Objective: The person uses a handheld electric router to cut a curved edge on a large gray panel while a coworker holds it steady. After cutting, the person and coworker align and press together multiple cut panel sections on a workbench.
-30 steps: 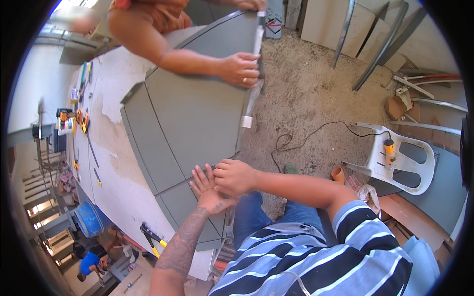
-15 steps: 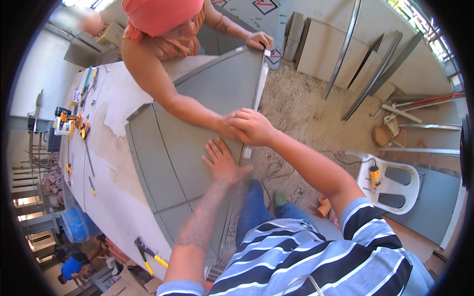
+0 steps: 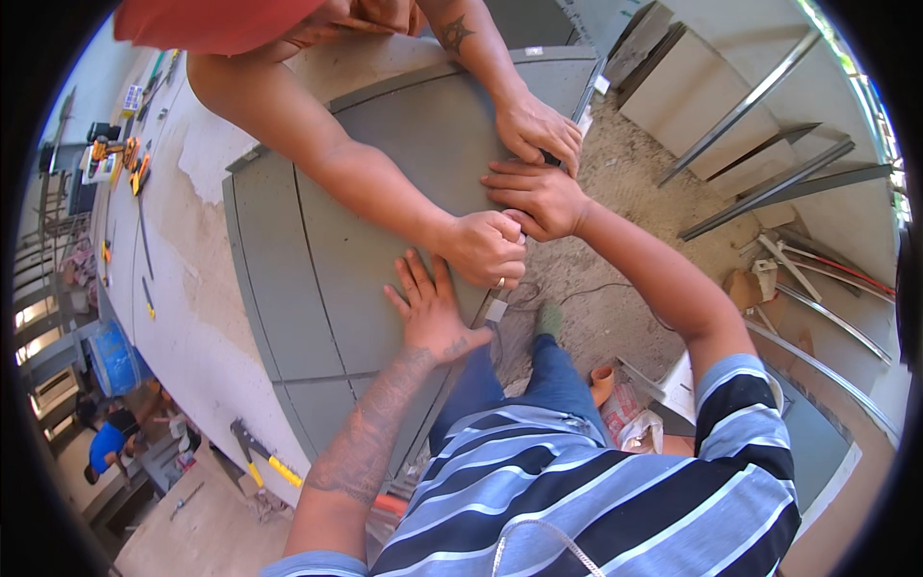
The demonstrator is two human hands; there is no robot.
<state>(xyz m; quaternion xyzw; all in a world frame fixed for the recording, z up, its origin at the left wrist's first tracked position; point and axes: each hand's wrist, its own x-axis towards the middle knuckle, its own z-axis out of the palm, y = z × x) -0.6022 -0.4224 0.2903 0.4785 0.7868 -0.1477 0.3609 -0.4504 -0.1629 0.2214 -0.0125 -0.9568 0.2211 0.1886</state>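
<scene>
A large grey panel (image 3: pixel 385 144) with a curved outer edge and dark seam lines lies on the pale worktable. My left hand (image 3: pixel 433 310) rests flat on it, fingers spread, near the edge closest to me. At that same edge my right hand (image 3: pixel 540 199) is closed over the rim, its fingers on the top face. Between my hands sits a co-worker's fist (image 3: pixel 487 252), touching my right fingers and gripping the rim. The co-worker's other hand (image 3: pixel 540 132) holds the edge just beyond my right hand. What lies under these fingers is hidden.
Pliers-like cutters with yellow handles (image 3: pixel 261 456), a cordless drill (image 3: pixel 113 151) and other hand tools lie on the worktable (image 3: pixel 178 317). Boards (image 3: pixel 697 101) and metal profiles (image 3: pixel 740 106) lean at the right. A blue drum (image 3: pixel 113 358) and another person (image 3: pixel 113 442) are at the left.
The co-worker's far hand has come down the edge to beside my right hand. My right hand has moved slightly right and away from me onto the rim. My left hand stays flat.
</scene>
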